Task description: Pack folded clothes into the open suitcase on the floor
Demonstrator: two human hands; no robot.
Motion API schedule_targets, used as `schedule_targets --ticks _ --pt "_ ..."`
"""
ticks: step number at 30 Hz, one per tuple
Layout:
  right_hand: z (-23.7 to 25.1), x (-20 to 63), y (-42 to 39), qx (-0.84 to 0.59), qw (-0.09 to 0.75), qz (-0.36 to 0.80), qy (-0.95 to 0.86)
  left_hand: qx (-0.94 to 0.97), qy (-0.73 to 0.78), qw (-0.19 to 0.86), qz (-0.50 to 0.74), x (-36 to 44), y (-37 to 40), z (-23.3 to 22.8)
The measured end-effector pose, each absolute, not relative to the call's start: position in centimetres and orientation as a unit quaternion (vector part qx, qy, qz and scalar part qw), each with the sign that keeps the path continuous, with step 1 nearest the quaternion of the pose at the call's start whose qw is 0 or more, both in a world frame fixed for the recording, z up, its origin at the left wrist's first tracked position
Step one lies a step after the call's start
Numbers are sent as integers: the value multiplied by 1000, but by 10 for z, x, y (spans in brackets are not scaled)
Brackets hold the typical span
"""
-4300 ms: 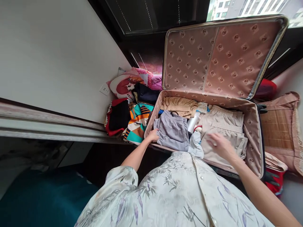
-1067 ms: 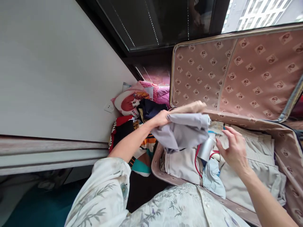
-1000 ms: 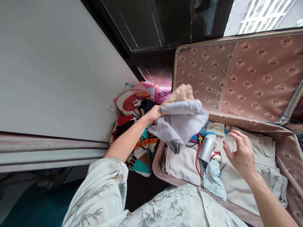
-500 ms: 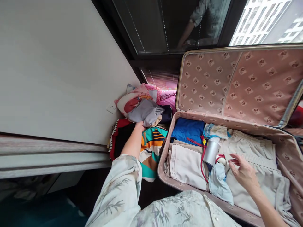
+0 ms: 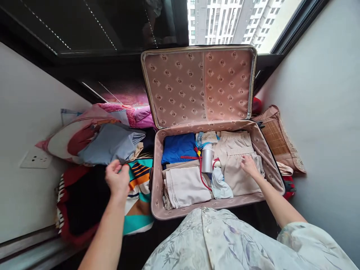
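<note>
My left hand (image 5: 117,177) is at the lower edge of a grey folded garment (image 5: 109,142), its fingers curled in on that edge. The garment lies on a pink and white cushion (image 5: 60,144). Below the hand are a black and red cloth (image 5: 84,198) and a multicoloured patterned cloth (image 5: 140,210). My right hand (image 5: 249,165) hovers over or rests on beige trousers (image 5: 243,182) in the open suitcase (image 5: 157,210), fingers loosely bent and holding nothing visible. Beside them lie a silver cylinder (image 5: 207,161) and a pale blue cloth (image 5: 221,185).
The suitcase lid (image 5: 180,90) stands upright against the window. Inside lie a blue folded cloth (image 5: 177,148), white folded clothes (image 5: 188,185) and a red cord (image 5: 201,170). A brown woven bag (image 5: 278,138) leans by the right wall (image 5: 329,131). A socket (image 5: 36,159) is on the left wall.
The view has swung to the right, bringing the whole suitcase and the right wall into sight. My left hand stays by the grey garment; my right hand is now further right over the beige trousers.
</note>
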State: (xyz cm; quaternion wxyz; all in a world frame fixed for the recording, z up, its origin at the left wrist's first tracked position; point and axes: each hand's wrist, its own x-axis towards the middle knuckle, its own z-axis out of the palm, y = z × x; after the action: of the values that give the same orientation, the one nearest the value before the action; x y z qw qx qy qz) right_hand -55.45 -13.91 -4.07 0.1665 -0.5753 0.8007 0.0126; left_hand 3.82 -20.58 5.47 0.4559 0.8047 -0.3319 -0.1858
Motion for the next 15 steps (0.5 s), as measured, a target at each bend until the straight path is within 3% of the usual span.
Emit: schedule_targets --ticks 4,8,11,15 --pt "-48 -571 -146 -602 145 67 782 710 -426 411 -382 -65 -149 33" --pt "-46 -572 -168 -647 146 108 740 617 -520 243 -538 -159 -111 4" --pt "-46 -576 -184 -676 170 124 706 549 -573 138 -593 -205 -98 -16" --pt "-44 -575 -189 -694 144 116 696 553 -568 82 -605 -258 -98 -41"
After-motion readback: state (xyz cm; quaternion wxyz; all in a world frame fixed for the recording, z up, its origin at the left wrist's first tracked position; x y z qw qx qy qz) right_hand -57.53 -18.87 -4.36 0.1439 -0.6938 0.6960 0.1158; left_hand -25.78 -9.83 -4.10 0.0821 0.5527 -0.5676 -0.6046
